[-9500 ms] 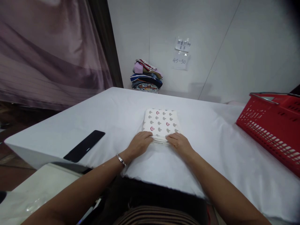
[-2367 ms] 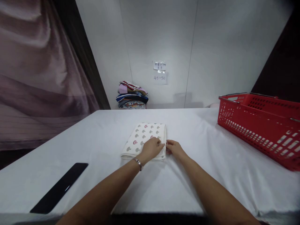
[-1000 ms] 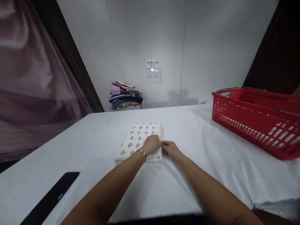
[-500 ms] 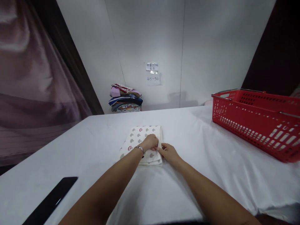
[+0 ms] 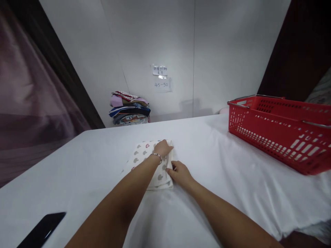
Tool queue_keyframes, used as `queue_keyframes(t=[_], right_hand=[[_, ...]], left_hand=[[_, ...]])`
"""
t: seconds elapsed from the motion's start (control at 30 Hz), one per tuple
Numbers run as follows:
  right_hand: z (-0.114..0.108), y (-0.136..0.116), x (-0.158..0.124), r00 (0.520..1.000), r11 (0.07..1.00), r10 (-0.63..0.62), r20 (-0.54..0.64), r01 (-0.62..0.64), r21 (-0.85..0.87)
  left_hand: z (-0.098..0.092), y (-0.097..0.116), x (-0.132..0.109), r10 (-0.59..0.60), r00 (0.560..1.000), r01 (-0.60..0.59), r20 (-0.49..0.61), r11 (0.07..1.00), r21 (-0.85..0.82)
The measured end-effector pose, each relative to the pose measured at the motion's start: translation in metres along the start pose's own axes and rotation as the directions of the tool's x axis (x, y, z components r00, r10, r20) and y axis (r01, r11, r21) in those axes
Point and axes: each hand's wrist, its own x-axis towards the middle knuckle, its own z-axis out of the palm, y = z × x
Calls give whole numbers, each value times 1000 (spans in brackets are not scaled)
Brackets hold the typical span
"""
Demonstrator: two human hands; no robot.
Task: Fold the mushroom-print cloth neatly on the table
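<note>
A folded white cloth (image 5: 139, 156) printed with grey and red mushrooms lies in the middle of the white-covered table (image 5: 212, 162). My left hand (image 5: 162, 147), with a bracelet at the wrist, reaches across the cloth and curls its fingers over the far right corner. My right hand (image 5: 179, 173) pinches the cloth's right edge nearer to me. Both forearms hide part of the cloth's near side.
A red plastic basket (image 5: 279, 129) with metal handles stands on the table at the right. A black phone (image 5: 41, 232) lies near the front left edge. A pile of folded clothes (image 5: 129, 109) sits by the wall, under two paper notes (image 5: 161, 77). A curtain (image 5: 28, 103) hangs at left.
My left hand has slid from the cloth's right edge up to its far right corner. My right hand has stayed at the right edge. The view has shifted to the right.
</note>
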Motion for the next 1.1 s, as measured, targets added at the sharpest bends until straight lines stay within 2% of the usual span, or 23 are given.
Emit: queue_keyframes(t=[0.2,0.57,0.9,1.1], right_hand=[[0,0,2,1000,999,1,2,-1,-40],[-2,-4,1,1000,999,26,16,-26,-29],[1,1,3,1000,997,-1,-4,0,-75],[1,2,4,1000,997,-23,-6,23,-68]], left_hand=[[3,2,17,-34,999,35,-29,998,43],[11,15,26,51,997,-45,-59,995,91],[6,0,34,44,997,-46,-70,999,-28],[12,-8,32,47,994,-62,-94,985,-158]])
